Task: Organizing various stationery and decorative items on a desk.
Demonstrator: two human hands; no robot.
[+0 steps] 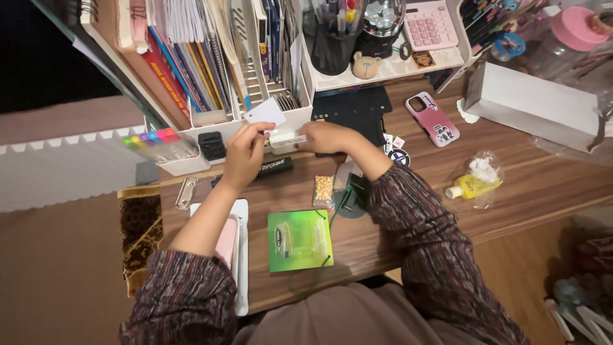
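Just in front of the white organizer (191,163), the left hand (244,153) pinches a white card (265,112) while the right hand (324,137) grips a small clear box (287,138).

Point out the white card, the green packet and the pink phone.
white card (265,112), head view, middle of its blank face, above the left hand.
green packet (300,240), head view, centre of its front.
pink phone (432,119), head view, middle of its back case.

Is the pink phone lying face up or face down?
Face down. The pink phone lies flat on the wooden desk with its camera lenses and decorated back showing; no screen is visible.
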